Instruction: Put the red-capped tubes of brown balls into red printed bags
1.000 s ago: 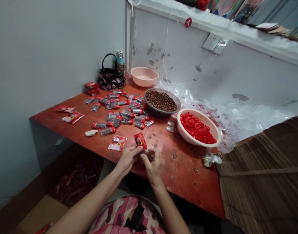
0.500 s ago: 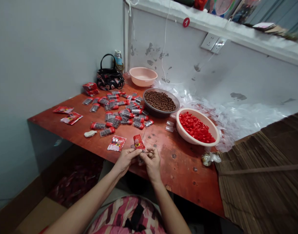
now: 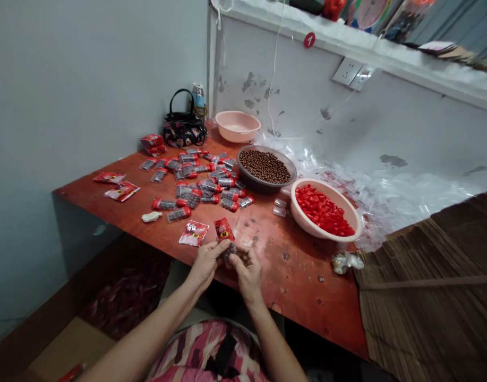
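My left hand (image 3: pixel 205 265) and my right hand (image 3: pixel 249 273) meet just above the near edge of a red-brown wooden table (image 3: pixel 299 286). Between their fingers they pinch a small transparent tube of dark beads (image 3: pixel 228 253). A red printed card packet (image 3: pixel 224 231) stands up from it, its lower end hidden by my fingers. A loose red-and-white packet (image 3: pixel 193 233) lies just left of my hands. Beyond it spreads a heap of several filled tubes with red caps (image 3: pixel 199 185).
A dark bowl of brown beads (image 3: pixel 264 167), a cream bowl of red caps (image 3: pixel 322 212) and a pink basin (image 3: pixel 238 126) stand on the table. Transparent plastic tubes (image 3: pixel 370 196) are piled against the wall. A handbag (image 3: pixel 183 130) sits in the far corner.
The red card packet has turned more upright between my fingers, and the dark tube now shows below it. My hands have stayed close together over the same spot.
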### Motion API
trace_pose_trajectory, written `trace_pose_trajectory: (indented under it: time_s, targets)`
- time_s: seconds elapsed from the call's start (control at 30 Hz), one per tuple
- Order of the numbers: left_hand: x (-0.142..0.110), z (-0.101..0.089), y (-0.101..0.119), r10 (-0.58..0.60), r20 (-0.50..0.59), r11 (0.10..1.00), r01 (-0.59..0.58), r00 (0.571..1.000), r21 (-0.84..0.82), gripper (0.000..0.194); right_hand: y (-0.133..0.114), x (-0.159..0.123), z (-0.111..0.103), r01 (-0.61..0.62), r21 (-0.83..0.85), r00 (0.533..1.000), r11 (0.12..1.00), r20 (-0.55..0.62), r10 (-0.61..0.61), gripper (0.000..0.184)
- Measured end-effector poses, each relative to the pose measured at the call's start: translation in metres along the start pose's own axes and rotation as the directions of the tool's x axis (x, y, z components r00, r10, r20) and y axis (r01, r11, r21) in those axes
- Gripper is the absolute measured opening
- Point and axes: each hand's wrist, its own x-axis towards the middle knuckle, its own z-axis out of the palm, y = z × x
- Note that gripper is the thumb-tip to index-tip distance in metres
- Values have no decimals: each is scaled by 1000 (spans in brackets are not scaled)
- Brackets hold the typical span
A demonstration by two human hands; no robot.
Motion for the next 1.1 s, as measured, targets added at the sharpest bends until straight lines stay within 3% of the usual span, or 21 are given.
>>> trace_pose_trajectory:
  time_s: [0.13, 0.33, 0.5, 0.6, 0.8, 0.97, 1.03, 1.1]
  targets:
    - [-3, -1, -3, 1, -47, 1000, 0, 999, 8, 20, 2, -1, -1, -73, 63, 996, 995, 53, 69, 21]
    - [-4, 1, -6, 28, -64, 998, -31, 998, -47, 18, -6, -8, 2, 70, -142, 997, 987, 34, -65, 16]
    - [-7, -2, -4, -26, 53, 997, 30, 998, -68, 17, 1, -3, 1, -129, 203, 992, 971, 36, 124, 17]
    - [-8, -9, 0, -94, 90, 994, 99, 992, -50, 16, 5, -1, 1, -169, 285, 986, 944, 57, 159, 17]
    - [-4, -10, 3, -63, 44, 992, 68, 997, -108, 20, 1, -7, 3, -30, 59, 999, 998, 34, 28, 18]
    - [-2, -5, -4, -47, 0, 997, 47, 999, -55, 23, 0, -13, 2, 120, -181, 992, 976, -8, -123, 17]
    - [-5, -2, -9, -29, -43, 999, 27, 999, -28, 21, 2, -14, 2, 135, -205, 989, 969, -35, -145, 16]
    - [-9, -1, -15, -1, -63, 1000, 1, 998, -2, 19, 4, -12, 3, 84, -116, 994, 990, -53, -91, 15]
